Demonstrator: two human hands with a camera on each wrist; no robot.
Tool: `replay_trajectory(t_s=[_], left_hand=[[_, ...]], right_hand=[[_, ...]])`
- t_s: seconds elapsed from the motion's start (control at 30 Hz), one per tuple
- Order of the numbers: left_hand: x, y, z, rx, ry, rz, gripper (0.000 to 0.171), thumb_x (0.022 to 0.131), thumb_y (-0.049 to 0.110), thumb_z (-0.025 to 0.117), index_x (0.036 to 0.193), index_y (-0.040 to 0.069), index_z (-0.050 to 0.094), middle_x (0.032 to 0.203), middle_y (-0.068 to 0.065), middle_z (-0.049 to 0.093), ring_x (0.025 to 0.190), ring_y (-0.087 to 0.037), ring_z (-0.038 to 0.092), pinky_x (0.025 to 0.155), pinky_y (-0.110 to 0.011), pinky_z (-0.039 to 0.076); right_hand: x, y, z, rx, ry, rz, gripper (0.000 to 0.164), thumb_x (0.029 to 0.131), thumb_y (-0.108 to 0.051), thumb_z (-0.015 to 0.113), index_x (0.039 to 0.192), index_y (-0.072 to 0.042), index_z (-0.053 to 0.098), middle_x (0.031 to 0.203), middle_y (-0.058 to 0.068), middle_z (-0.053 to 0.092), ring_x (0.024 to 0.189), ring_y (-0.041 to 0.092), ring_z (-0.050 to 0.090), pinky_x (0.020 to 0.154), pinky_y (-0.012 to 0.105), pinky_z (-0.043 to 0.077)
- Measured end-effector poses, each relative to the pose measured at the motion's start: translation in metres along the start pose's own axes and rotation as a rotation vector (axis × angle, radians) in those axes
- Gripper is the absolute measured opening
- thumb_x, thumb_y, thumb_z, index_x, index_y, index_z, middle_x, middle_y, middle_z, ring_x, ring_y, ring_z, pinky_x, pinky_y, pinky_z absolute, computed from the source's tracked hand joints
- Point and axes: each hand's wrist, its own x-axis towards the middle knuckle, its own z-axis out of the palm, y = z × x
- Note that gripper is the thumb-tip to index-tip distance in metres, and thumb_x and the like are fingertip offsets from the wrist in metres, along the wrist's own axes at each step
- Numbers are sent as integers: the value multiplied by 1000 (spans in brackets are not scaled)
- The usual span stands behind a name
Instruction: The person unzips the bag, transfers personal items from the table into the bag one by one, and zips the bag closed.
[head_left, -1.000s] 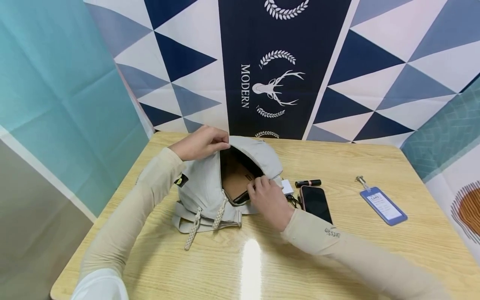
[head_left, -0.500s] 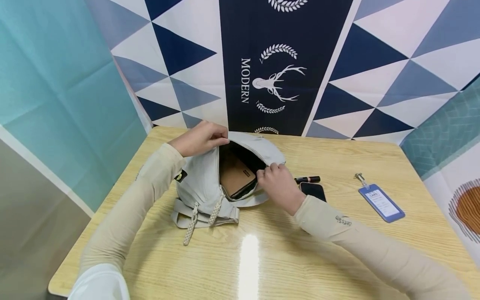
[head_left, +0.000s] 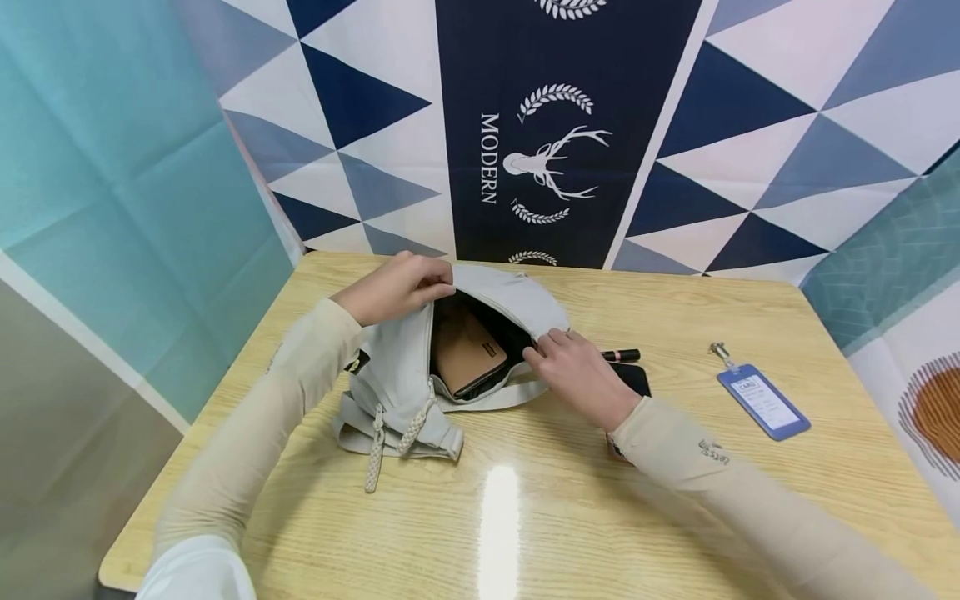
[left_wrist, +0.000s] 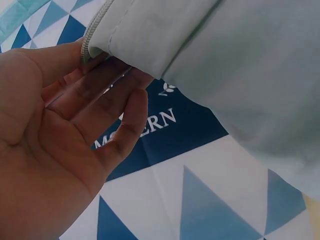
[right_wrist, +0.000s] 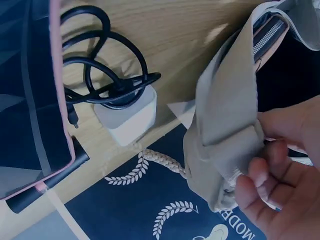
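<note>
A pale grey bag (head_left: 393, 350) lies on the wooden table, its zippered mouth spread wide. Inside it sits a brown zippered wallet (head_left: 467, 354) with a small dark label. My left hand (head_left: 405, 287) pinches the upper left edge of the mouth; in the left wrist view the thumb and index finger meet at the zipper tape (left_wrist: 90, 37). On the opposite side my right hand (head_left: 581, 375) grips the bag's edge, thumb on one side and curled fingers on the other, beside a strap (right_wrist: 232, 155) in the right wrist view.
Right of the bag lie a phone (head_left: 633, 379) with a pink edge and a black tube (head_left: 621, 356) with a pink band. A white charger (right_wrist: 130, 117) with a coiled black cable (right_wrist: 102, 32) is close by. Farther right rests a blue card holder (head_left: 763, 402) with a clip.
My right hand has moved to the right, drawing the bag's mouth wider, and more of the wallet shows. The left hand keeps its hold on the opposite edge.
</note>
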Motion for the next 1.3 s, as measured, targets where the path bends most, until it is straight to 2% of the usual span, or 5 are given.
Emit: replay_trajectory(t_s=[0.33, 0.53, 0.77, 1.1, 1.3], left_hand=[[-2, 5, 5, -7, 25, -5, 17, 102, 16, 58, 86, 15, 63, 71, 3, 56, 57, -13, 47, 59, -30, 42], [-3, 7, 5, -7, 46, -11, 18, 102, 18, 58, 86, 16, 64, 71, 3, 57, 58, -13, 47, 59, -30, 41], [-4, 7, 7, -17, 60, -17, 18, 102, 17, 59, 85, 17, 65, 72, 3, 58, 59, -13, 48, 59, -30, 41], [-8, 5, 14, -37, 85, -45, 15, 103, 18, 58, 92, 16, 68, 77, 0, 61, 64, -13, 51, 62, -31, 43], [-14, 4, 16, -82, 106, -79, 14, 103, 16, 57, 96, 15, 69, 81, 2, 62, 68, -14, 52, 66, -32, 45]], right_hand=[[-32, -5, -16, 227, 8, 46, 34, 91, -8, 70, 122, -5, 56, 86, 6, 60, 78, 24, 57, 68, 38, 49], [-62, 10, -25, 300, 9, 328, 35, 93, -15, 68, 121, 0, 54, 87, 13, 65, 75, 29, 62, 64, 44, 52], [-93, 18, -26, 339, -130, 585, 41, 98, -25, 62, 127, 2, 54, 102, 25, 66, 87, 40, 65, 66, 54, 53], [-97, 15, -3, 339, -105, 499, 35, 94, -20, 69, 118, 4, 64, 111, 23, 65, 103, 41, 58, 84, 54, 51], [-103, 38, 9, 348, -100, 566, 30, 95, -18, 67, 113, 5, 65, 108, 28, 63, 101, 46, 55, 83, 59, 47]])
